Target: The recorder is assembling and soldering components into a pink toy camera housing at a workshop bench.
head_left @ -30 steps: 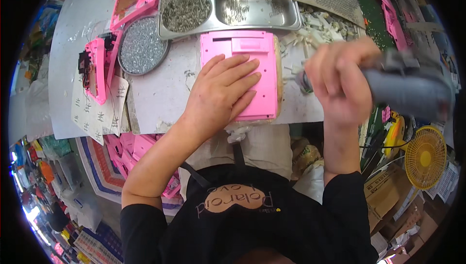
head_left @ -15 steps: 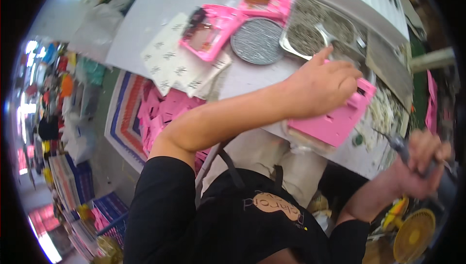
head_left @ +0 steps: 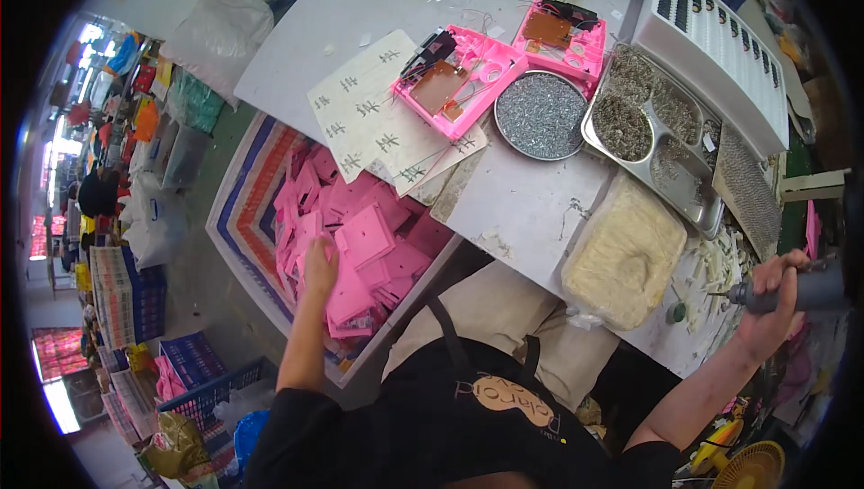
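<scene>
My left hand (head_left: pixel 319 264) is down in a striped woven bag (head_left: pixel 236 219) heaped with flat pink plastic parts (head_left: pixel 364 235). Its fingers are bent round the edge of a pink plastic panel (head_left: pixel 349 293), though the fingertips are partly hidden. Out to the right, my right hand (head_left: pixel 772 296) is wrapped round a grey power screwdriver (head_left: pixel 814 286), its thin bit pointing left over the table edge. Between the hands, a cream pad wrapped in clear plastic (head_left: pixel 624 253) lies on the white table (head_left: pixel 531 206) with nothing on top.
Two opened pink cases with wires (head_left: pixel 461 80) stand farther back, one on marked white sheets (head_left: pixel 346 98). Beside them are a round tray of small metal pieces (head_left: pixel 540 116) and a compartmented steel tray of screws (head_left: pixel 670 149). A white slotted rack (head_left: pixel 720 48) stands behind.
My left hand has moved from the pink panel on the pad, leftward and down into the bag. The pad is now bare. My right hand still holds the screwdriver, now more level. The view has shifted.
</scene>
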Demonstrator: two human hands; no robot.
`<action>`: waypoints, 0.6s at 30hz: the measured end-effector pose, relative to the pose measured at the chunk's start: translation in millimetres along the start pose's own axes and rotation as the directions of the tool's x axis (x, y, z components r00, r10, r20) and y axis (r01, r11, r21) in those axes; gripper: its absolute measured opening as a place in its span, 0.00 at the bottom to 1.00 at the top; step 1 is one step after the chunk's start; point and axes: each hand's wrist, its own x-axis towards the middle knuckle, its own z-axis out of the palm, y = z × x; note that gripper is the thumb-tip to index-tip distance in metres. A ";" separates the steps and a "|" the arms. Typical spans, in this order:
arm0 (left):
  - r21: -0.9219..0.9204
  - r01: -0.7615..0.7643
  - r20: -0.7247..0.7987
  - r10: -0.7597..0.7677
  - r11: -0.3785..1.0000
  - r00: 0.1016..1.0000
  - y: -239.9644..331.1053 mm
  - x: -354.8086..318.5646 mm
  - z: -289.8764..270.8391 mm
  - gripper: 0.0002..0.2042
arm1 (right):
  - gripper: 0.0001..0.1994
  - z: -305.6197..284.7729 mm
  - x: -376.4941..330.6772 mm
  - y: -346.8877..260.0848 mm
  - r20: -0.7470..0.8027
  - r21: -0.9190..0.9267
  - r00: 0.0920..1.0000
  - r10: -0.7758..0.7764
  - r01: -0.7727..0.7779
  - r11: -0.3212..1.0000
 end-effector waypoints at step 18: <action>-0.403 -0.768 -0.318 0.710 0.498 0.628 404.8 101.0 -137.0 0.08 | 0.31 51.1 -94.1 42.0 0.186 0.002 0.860 0.475 -0.484 0.875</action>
